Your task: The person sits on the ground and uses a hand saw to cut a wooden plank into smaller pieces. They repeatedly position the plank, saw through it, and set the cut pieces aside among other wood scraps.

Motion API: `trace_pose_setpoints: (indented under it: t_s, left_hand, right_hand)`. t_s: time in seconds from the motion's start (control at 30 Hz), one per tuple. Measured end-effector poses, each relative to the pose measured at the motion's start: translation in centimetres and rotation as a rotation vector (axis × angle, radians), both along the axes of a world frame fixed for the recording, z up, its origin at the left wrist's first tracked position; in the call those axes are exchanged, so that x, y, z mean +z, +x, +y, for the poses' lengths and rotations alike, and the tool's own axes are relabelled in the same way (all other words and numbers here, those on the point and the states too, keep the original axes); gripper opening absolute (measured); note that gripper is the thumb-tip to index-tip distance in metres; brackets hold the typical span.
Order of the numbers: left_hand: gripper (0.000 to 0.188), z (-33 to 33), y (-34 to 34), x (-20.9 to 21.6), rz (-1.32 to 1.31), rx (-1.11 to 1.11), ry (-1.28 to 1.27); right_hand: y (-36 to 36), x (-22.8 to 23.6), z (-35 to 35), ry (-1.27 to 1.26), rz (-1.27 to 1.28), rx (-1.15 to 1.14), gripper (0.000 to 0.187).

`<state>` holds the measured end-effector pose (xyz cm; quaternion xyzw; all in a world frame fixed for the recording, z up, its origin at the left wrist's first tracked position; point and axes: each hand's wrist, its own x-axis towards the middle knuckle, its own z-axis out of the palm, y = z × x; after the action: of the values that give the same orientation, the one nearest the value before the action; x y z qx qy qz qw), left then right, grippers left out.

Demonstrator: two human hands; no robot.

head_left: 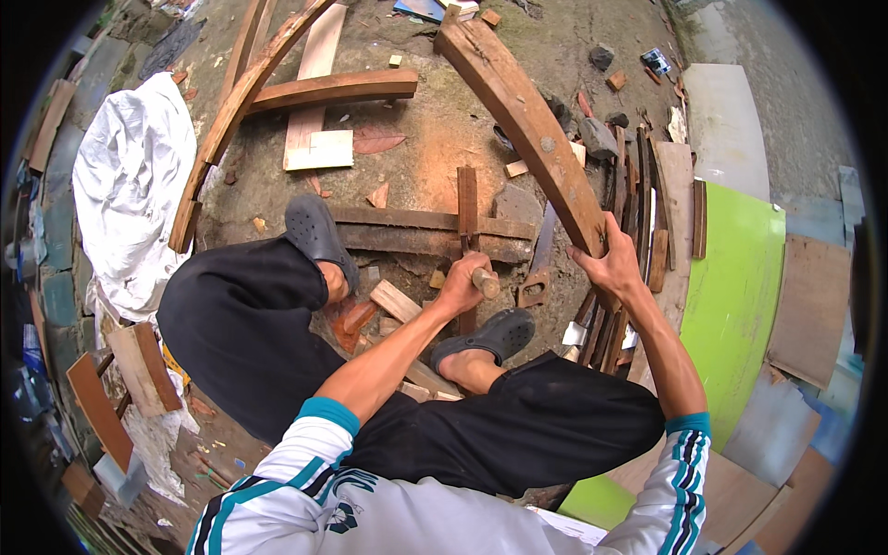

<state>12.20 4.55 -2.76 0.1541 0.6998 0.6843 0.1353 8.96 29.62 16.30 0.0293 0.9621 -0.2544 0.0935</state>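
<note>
My left hand (pixel 460 285) is closed round a tool's round wooden handle (pixel 486 282), its pale end pointing to the right; the rest of the tool is hidden. Under that hand lies a narrow reddish-brown wood strip (pixel 467 199), crossing a weathered timber (pixel 398 231) on the ground. My right hand (pixel 612 264) grips the near end of a long brown wooden beam (pixel 523 116), which slants away to the far left. Between the hands lies a handsaw (pixel 534 289) with a wooden handle.
Wood offcuts (pixel 396 301) lie between my grey clogs (pixel 319 236). Long joined timbers (pixel 250 106) and a white cloth (pixel 134 185) are at the left. Stacked wood strips (pixel 638 203), stones (pixel 599 139) and a lime-green board (pixel 731 287) stand at the right.
</note>
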Motion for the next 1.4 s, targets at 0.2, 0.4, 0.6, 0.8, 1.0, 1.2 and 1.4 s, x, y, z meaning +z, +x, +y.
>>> trace_pose_setpoints:
  t_s: [0.2,0.4,0.6,0.8,1.0,1.2,1.4]
  left_hand:
    - [0.019,0.0,0.1,-0.7,0.0,-0.021,-0.031]
    - [0.02,-0.1,0.4,-0.8,-0.1,-0.047,0.07]
    - [0.021,-0.6,0.3,0.0,0.032,-0.053,-0.005]
    - [0.017,-1.1,1.8,0.1,-0.205,-0.013,0.102]
    - [0.022,-1.2,0.9,-0.6,0.002,-0.066,-0.022]
    - [0.018,-1.0,0.8,-3.5,0.117,-0.009,-0.002]
    - [0.022,-0.9,0.4,-0.7,0.028,-0.079,-0.036]
  right_hand:
    - [1.0,1.0,-0.4,0.195,-0.003,0.451,0.063]
    - [4.7,-1.6,0.3,0.183,-0.092,0.394,0.067]
    - [2.6,0.4,0.1,0.102,0.036,0.106,0.065]
    - [6.6,-0.6,-0.5,0.224,-0.121,0.513,0.066]
    - [4.5,0.5,0.4,-0.02,-0.108,0.006,0.063]
    - [8.4,-0.1,-1.3,0.209,0.002,0.689,0.068]
    - [6.1,0.4,0.1,0.076,0.164,0.021,0.068]
